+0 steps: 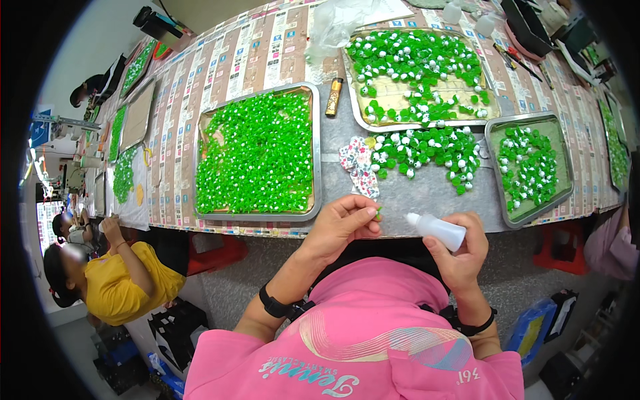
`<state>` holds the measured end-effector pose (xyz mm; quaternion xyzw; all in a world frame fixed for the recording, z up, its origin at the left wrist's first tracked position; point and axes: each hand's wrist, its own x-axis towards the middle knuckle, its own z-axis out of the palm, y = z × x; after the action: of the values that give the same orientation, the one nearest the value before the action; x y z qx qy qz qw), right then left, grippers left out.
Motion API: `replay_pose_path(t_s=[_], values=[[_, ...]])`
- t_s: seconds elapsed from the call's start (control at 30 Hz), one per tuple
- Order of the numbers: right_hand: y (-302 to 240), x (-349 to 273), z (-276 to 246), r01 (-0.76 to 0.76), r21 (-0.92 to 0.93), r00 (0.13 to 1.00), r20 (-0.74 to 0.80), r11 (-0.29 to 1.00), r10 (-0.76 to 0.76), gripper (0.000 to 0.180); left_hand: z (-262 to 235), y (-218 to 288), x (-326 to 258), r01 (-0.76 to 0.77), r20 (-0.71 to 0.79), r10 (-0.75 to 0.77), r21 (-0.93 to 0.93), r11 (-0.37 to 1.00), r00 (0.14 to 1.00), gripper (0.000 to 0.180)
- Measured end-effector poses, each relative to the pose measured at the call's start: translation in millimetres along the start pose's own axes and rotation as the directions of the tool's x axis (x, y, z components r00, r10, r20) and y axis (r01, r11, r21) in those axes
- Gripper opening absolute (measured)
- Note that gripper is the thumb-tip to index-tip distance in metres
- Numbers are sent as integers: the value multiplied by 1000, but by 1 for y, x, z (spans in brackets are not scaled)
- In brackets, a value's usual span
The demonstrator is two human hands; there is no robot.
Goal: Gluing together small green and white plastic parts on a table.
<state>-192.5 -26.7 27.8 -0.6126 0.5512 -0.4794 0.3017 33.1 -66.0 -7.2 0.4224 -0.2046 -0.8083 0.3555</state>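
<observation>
Nearest, the right hand [460,250] grips a white dropper bottle [437,229], its long axis lying level, nozzle aimed left at the small green piece [378,213] pinched in the left hand's [340,227] fingertips. Beyond, on the desk [427,193], loose green pieces [427,150] and full trays [257,153] lie.
</observation>
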Motion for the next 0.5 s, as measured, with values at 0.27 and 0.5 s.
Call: replay_pose_path(t_s=[0.27, 0.5], values=[[23, 18, 36, -29, 31, 990, 137, 999, 24, 35, -2, 15, -20, -71, -61, 70, -9, 997, 996, 10], [22, 22, 39, -122, 63, 979, 173, 991, 109, 32, -3, 11, -27, -51, -55, 49, -41, 998, 997, 10]])
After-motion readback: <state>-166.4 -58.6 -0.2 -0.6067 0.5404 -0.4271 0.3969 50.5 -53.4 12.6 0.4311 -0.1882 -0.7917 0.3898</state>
